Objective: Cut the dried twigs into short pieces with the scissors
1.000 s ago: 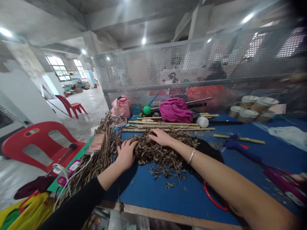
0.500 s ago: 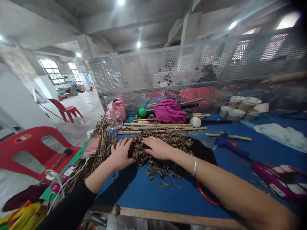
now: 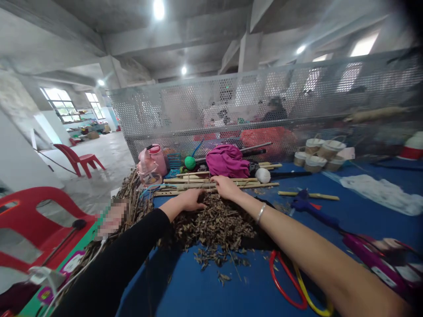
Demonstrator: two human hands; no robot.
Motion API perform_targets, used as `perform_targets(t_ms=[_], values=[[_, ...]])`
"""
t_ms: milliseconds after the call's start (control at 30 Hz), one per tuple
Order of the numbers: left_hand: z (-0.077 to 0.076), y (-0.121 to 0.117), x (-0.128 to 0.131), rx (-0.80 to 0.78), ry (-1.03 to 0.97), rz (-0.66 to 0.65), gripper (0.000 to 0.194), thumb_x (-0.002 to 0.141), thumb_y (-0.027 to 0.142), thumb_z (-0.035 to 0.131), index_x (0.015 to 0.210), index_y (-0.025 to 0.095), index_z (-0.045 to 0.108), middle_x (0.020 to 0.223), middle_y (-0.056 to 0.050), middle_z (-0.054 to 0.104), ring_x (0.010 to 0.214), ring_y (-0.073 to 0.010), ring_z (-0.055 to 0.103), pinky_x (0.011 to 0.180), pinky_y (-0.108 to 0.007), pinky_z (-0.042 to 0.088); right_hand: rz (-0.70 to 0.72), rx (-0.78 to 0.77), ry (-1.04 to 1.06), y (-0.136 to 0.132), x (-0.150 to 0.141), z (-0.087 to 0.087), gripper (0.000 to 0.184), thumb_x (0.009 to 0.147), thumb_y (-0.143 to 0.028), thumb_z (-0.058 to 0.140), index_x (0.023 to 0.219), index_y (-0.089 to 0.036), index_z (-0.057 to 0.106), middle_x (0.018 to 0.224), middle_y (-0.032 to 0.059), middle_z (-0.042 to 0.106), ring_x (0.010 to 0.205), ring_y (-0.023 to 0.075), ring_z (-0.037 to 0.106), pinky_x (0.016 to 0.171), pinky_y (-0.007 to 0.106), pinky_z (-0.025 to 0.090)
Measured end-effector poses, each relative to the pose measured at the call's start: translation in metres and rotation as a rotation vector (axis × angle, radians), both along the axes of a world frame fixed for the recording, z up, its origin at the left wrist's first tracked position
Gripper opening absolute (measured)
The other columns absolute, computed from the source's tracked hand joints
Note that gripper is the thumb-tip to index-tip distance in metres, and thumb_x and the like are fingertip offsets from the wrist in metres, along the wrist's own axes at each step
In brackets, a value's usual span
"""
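A loose heap of dried brown leaves (image 3: 216,222) lies on the blue tabletop (image 3: 198,286). At its far left edge is my left hand (image 3: 190,200), in a black sleeve; its thumb stands apart from the curved fingers, some of them hidden. My right hand (image 3: 226,188), with a silver bangle on the wrist, reaches over the heap to its far edge, fingers bent loosely and partly hidden. Neither hand shows anything in its grip. Just beyond the fingers lie several bamboo sticks (image 3: 264,185). Dark cloth shows under the heap's right side.
Bundled dry stems (image 3: 130,204) line the left edge. Behind are a pink jug (image 3: 157,159), green ball (image 3: 190,163), magenta cloth (image 3: 228,160) and perforated metal screen (image 3: 185,114). Red and yellow handles (image 3: 287,286) lie under my right forearm. A purple power strip (image 3: 370,259) lies right.
Both hands have moved from the top of the leaf heap to its far side. The heap looks looser and spread nearer to me. Red and yellow handles show more fully.
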State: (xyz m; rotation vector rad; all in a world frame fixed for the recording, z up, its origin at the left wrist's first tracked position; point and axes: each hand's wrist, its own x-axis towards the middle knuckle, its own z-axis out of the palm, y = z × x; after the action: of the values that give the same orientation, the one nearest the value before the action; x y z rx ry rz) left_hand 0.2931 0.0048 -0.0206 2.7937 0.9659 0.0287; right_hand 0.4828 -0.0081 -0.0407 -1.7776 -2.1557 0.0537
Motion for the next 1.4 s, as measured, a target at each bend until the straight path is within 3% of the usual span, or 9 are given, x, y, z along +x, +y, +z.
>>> perform_targets(t_ms=[133,233,333,533,700,900,1033,1167,1400], values=[[-0.006,-0.001,-0.009,0.020,0.027,-0.136,0.039,0.073,0.032,0.059,0.110,0.019,0.060,0.105,-0.009,0.063,0.096,-0.0236,0.058,0.086,-0.032,0.044,0.083,-0.107,-0.091,0.037,0.000,-0.001,0.029,0.072,-0.005,0.059,0.099,-0.015,0.064,0.103,0.0116,0.061,0.093,0.0221,0.059,0.079,0.028,0.043],[-0.008,-0.007,-0.019,-0.004,-0.002,-0.159,0.035,0.076,0.032,0.055,0.107,0.018,0.061,0.103,-0.009,0.061,0.092,-0.0218,0.059,0.083,-0.031,0.046,0.130,-0.178,-0.121,0.058,-0.004,0.003,0.017,0.080,-0.021,0.061,0.096,-0.014,0.062,0.098,0.0069,0.062,0.086,0.0174,0.060,0.076,0.031,0.048],[-0.009,-0.009,-0.022,-0.038,-0.013,-0.163,0.034,0.078,0.032,0.054,0.107,0.018,0.061,0.104,-0.009,0.060,0.091,-0.0202,0.059,0.083,-0.029,0.045,0.114,-0.158,-0.094,0.077,-0.005,0.019,0.024,0.088,-0.033,0.051,0.101,-0.015,0.059,0.100,0.0048,0.061,0.084,0.0149,0.059,0.074,0.033,0.050],[-0.008,-0.011,-0.021,-0.049,0.004,-0.153,0.031,0.076,0.028,0.056,0.105,0.019,0.062,0.104,-0.008,0.060,0.093,-0.0207,0.058,0.085,-0.029,0.045,0.046,0.007,0.001,0.101,0.005,0.052,0.029,0.083,-0.015,0.045,0.108,-0.013,0.059,0.105,0.0093,0.064,0.092,0.0178,0.058,0.078,0.027,0.043],[-0.009,-0.020,-0.023,-0.038,0.006,-0.170,0.029,0.077,0.026,0.054,0.104,0.020,0.063,0.103,-0.007,0.060,0.092,-0.0205,0.059,0.084,-0.029,0.046,0.286,-0.129,-0.061,0.079,-0.010,0.025,0.037,0.055,-0.002,0.061,0.086,-0.020,0.069,0.088,0.0022,0.069,0.079,0.0170,0.062,0.070,0.020,0.044],[-0.002,-0.020,-0.026,-0.049,-0.015,-0.157,0.032,0.083,0.032,0.047,0.109,0.018,0.060,0.103,-0.009,0.061,0.092,-0.0218,0.059,0.084,-0.032,0.046,0.336,-0.079,-0.074,0.076,-0.049,-0.001,0.051,0.074,-0.003,0.048,0.122,-0.018,0.052,0.122,0.0108,0.054,0.107,0.0205,0.054,0.087,0.026,0.040],[0.002,-0.010,-0.029,-0.013,-0.109,-0.089,0.040,0.085,0.034,0.044,0.121,0.017,0.052,0.119,-0.011,0.056,0.109,-0.0221,0.052,0.096,-0.033,0.040,0.314,-0.163,-0.140,0.095,-0.058,-0.005,0.026,0.084,-0.015,0.052,0.109,-0.013,0.059,0.113,0.0129,0.057,0.099,0.0208,0.057,0.085,0.032,0.044],[-0.009,-0.001,-0.033,-0.070,-0.023,-0.062,0.047,0.084,0.039,0.045,0.126,0.017,0.048,0.133,-0.013,0.045,0.120,-0.0254,0.045,0.100,-0.038,0.036,0.248,-0.220,-0.179,0.107,-0.052,-0.004,0.029,0.088,-0.032,0.051,0.111,-0.016,0.054,0.113,0.0077,0.056,0.094,0.0179,0.057,0.080,0.038,0.049],[-0.016,-0.006,-0.037,-0.119,-0.042,-0.134,0.045,0.084,0.036,0.046,0.124,0.017,0.049,0.124,-0.010,0.056,0.112,-0.0232,0.053,0.096,-0.033,0.040,0.248,-0.224,-0.155,0.109,-0.037,0.016,0.023,0.082,-0.024,0.058,0.104,-0.015,0.060,0.101,0.0059,0.062,0.088,0.0181,0.059,0.077,0.033,0.048]])
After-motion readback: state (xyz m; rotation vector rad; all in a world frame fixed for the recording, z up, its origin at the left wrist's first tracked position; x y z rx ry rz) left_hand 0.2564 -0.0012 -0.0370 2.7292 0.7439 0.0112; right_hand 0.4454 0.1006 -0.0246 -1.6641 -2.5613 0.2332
